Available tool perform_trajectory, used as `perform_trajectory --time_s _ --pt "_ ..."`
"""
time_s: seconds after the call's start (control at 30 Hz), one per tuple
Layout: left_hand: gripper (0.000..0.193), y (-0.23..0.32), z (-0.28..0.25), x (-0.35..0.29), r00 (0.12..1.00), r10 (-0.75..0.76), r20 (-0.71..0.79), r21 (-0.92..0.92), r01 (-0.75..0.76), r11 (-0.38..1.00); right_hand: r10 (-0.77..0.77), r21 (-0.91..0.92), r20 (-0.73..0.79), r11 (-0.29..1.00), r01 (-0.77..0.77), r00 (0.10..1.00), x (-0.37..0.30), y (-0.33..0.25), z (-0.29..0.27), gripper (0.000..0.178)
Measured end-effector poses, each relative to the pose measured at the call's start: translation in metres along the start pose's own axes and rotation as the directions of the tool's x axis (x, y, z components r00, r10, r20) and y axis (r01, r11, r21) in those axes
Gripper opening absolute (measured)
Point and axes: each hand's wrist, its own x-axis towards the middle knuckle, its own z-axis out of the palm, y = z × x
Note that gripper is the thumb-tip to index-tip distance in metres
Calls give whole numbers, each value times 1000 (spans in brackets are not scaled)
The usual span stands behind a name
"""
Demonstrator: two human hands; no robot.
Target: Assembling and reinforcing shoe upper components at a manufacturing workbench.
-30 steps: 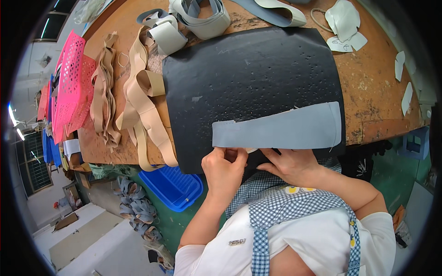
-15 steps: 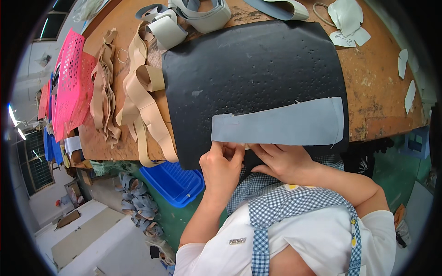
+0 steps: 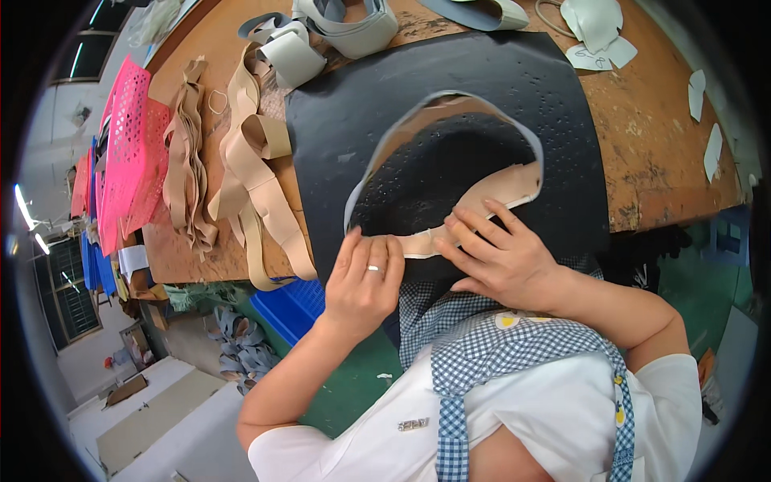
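The pale-grey, tan-lined flat strip point(image 3: 499, 186), curved into a loop, lies on the black pitted mat point(image 3: 341, 120) and arches away from both hands, its near stretch running left to right between them. The left hand point(image 3: 361, 275) curls its fingers over the near-left edge, thumb hidden, so I cannot tell whether its grip pinches; the right hand point(image 3: 499, 253), nearer the tan fold, rests palm down with fingers spread.

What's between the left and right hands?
A beige stretch of the band, over the black mat; the head view shows it.
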Motion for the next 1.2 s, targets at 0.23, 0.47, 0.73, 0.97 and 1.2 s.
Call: perform_trajectory --time_s 0.23,0.47,0.73,0.97,1.2 --pt "36 36 10 9 990 -25 -140 -151 4 989 91 -83 -1 992 -91 996 -24 27 -35 52" --pt "28 70 20 24 976 -65 -210 -312 -4 950 83 -40 -279 994 -98 957 -23 26 -48 26" --pt "24 77 13 36 922 -373 -106 -593 242 768 506 491 -150 784 -381 849 -28 -3 -28 17" --pt "24 69 17 37 946 -297 -130 -614 158 773 -21 -75 -272 997 1 962 -23 4 -19 26" --pt "24 73 11 42 968 164 -188 -165 -195 967 -60 30 -215 997 68 975 -19 12 -17 27"
